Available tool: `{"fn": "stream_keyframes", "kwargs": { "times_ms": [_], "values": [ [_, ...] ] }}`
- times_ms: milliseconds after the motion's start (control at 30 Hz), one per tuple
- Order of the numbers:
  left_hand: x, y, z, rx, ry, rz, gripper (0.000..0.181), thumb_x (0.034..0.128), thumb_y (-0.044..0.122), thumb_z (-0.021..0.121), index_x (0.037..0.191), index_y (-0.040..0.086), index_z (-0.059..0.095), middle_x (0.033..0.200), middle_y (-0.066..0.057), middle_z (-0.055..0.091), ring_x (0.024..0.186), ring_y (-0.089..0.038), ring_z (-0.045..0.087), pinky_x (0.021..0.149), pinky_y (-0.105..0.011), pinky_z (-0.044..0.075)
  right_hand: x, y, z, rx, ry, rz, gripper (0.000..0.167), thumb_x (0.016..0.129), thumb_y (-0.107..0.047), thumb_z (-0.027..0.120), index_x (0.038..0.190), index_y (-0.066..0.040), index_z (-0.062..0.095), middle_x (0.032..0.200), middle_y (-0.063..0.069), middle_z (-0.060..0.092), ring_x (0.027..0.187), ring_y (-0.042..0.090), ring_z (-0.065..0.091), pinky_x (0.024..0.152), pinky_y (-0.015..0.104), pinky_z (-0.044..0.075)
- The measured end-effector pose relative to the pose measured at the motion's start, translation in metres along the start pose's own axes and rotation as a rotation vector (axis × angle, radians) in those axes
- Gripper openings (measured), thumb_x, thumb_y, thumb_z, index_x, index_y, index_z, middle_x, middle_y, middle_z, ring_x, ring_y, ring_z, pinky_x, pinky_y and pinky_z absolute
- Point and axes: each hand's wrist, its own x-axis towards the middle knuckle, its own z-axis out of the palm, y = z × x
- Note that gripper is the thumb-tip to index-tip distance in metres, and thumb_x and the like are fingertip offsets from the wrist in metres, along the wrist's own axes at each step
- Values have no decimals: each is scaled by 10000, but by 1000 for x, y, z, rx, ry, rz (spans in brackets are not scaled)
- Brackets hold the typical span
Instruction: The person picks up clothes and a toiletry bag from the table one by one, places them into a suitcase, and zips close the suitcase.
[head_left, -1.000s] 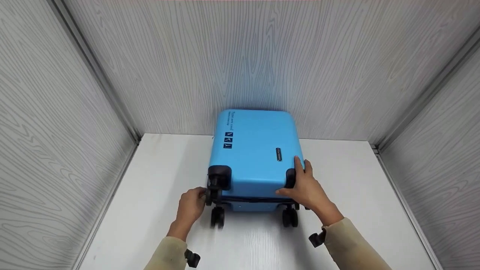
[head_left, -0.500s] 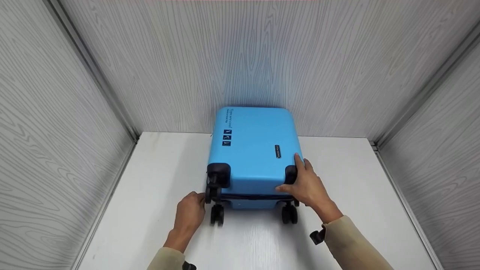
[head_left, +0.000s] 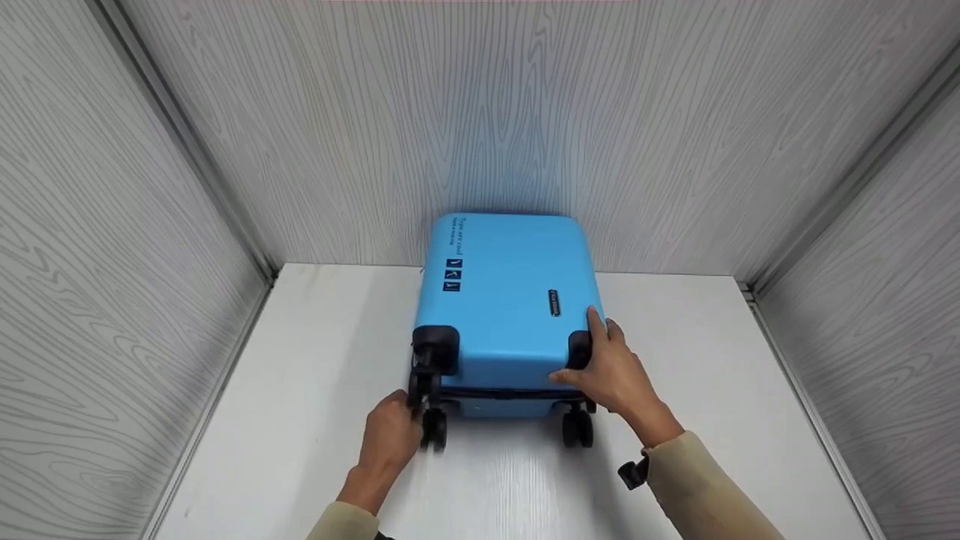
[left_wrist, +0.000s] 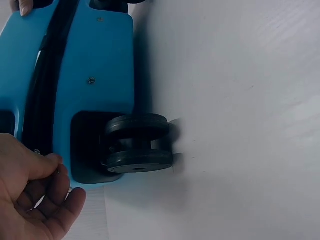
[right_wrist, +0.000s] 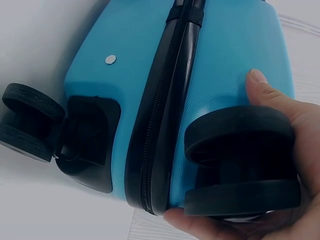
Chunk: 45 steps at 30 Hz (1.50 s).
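A light blue hard-shell suitcase (head_left: 510,292) lies on its side, its wheel end facing me. My left hand (head_left: 391,433) is at its near left corner, beside the black wheels (left_wrist: 137,142). In the left wrist view, that hand's thumb and index finger pinch at the dark zipper band; the small zipper pull between them is mostly hidden. My right hand (head_left: 619,375) holds the near right corner, with fingers along the side and thumb on the wheel end. In the right wrist view, the zipper (right_wrist: 155,115) runs between black edges, its teeth meeting.
The suitcase lies on a white tabletop (head_left: 315,337), its far end close to the wood-grain back panel (head_left: 495,105). Side panels (head_left: 90,285) with metal edging stand at left and right. Further black wheels (head_left: 577,427) stick out toward me.
My left hand has moved toward me and slightly right, from the suitcase's left side around to its near left corner. The right hand keeps its hold; the suitcase has barely shifted.
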Motion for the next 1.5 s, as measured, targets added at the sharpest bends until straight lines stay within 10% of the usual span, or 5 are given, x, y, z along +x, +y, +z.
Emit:
{"fn": "stream_keyframes", "kwargs": {
  "times_ms": [367, 1133, 1500],
  "values": [
    [-1, -7, 5, -103, 40, -74, 253, 909, 56, 745, 694, 92, 618, 676, -28, 601, 611, -152, 516, 587, -393, 508, 4, 1, 7, 54, -13, -2, 1339, 775, -593, 896, 1717, -141, 60, 1690, 351, 134, 1392, 574, 488, 1065, 662, 480],
    [-2, -8, 10, -113, 96, -30, 222, 888, 20, 759, 721, 78, 625, 663, -11, 549, 600, -137, 476, 569, -375, 485, 3, 7, 8, 103, -6, 5, 1356, 767, -610, 891, 1719, -164, 34, 1689, 324, 166, 1470, 510, 421, 1133, 651, 426],
    [-11, 3, 27, -115, 167, 112, 266, 893, 67, 795, 656, 90, 676, 752, -106, 682, 686, -269, 681, 620, -451, 569, 3, 6, 8, 95, 9, 2, 1342, 775, -622, 881, 1718, -155, 48, 1676, 336, 187, 1449, 531, 438, 1121, 663, 428]
  ]
}}
